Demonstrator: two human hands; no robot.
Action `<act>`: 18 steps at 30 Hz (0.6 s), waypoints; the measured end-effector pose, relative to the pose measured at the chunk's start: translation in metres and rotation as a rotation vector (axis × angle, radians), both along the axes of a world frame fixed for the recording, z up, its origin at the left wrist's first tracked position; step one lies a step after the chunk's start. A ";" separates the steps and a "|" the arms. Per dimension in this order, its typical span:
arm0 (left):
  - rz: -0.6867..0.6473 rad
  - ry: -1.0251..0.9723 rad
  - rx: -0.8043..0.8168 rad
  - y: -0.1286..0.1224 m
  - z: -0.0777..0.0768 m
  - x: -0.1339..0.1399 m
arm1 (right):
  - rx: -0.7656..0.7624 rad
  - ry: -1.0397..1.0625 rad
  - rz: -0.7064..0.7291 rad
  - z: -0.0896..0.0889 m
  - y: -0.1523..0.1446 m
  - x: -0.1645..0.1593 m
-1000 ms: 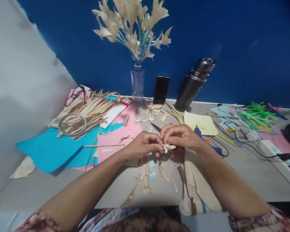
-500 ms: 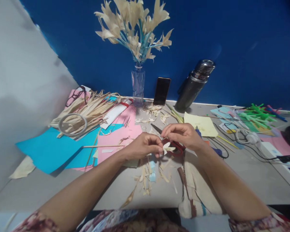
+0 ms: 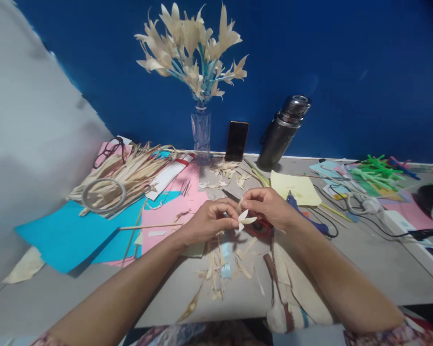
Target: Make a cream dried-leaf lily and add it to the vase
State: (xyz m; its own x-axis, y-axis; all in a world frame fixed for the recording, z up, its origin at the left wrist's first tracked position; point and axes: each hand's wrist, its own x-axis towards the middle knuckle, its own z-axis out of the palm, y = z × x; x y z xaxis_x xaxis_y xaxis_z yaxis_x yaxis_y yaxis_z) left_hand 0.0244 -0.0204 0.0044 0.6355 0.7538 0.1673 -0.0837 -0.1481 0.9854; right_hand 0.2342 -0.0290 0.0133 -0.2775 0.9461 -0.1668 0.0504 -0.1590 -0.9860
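Note:
A small cream flower of dried husk (image 3: 246, 219), with pointed petals spread to the right, is pinched between the thumb and fingers of my left hand (image 3: 216, 220). Just above it, my right hand (image 3: 265, 205) has thumb and fingertips together on a small beige husk strip (image 3: 240, 206) beside the flower. The hands almost touch. Partly hidden beneath them lie scissors with red handles (image 3: 261, 228), dark blades pointing up-left. Husk scraps (image 3: 216, 269) are scattered on the table below my hands.
A clear bottle (image 3: 201, 139) holds husk flowers on blue stems. Beside it stand a phone (image 3: 237, 141) and a dark flask (image 3: 279, 134). A blue glue gun (image 3: 306, 214) lies right, near cables and a power strip (image 3: 414, 240). Left are a husk bundle (image 3: 130, 178), tape ring (image 3: 104, 195) and blue paper (image 3: 68, 230).
My right fingers have come down closer to the left fingers and now pinch a beige strip by the flower. The camera view has shifted slightly, uncovering more of the glue gun.

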 end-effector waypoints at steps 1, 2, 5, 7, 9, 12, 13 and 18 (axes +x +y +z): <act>0.008 0.008 -0.004 0.000 -0.001 0.000 | -0.007 -0.006 0.008 0.000 0.000 -0.001; 0.019 0.016 -0.007 0.000 -0.001 -0.001 | -0.012 -0.006 0.014 0.001 0.000 -0.001; 0.042 0.021 -0.013 0.000 -0.002 -0.001 | 0.009 0.034 -0.041 0.003 0.003 -0.001; 0.039 0.019 -0.015 -0.001 -0.001 -0.002 | 0.047 0.056 -0.121 0.005 0.006 0.001; 0.027 0.026 -0.006 -0.001 0.000 -0.002 | 0.069 0.025 -0.128 0.006 0.007 0.004; 0.001 0.045 0.018 -0.001 0.001 -0.002 | 0.013 -0.071 0.035 0.008 0.005 0.005; -0.005 0.054 0.019 -0.001 0.001 -0.002 | -0.015 -0.088 0.087 0.007 0.004 0.006; 0.003 0.071 -0.134 0.000 -0.002 -0.003 | 0.027 -0.105 -0.023 0.008 0.012 0.019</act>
State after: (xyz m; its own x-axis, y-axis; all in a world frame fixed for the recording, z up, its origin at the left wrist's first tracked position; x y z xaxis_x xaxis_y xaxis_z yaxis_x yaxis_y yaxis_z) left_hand 0.0212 -0.0204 0.0020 0.6396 0.7685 0.0201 -0.0132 -0.0152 0.9998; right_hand 0.2530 -0.0167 0.0209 -0.2384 0.9564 -0.1686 0.1505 -0.1351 -0.9793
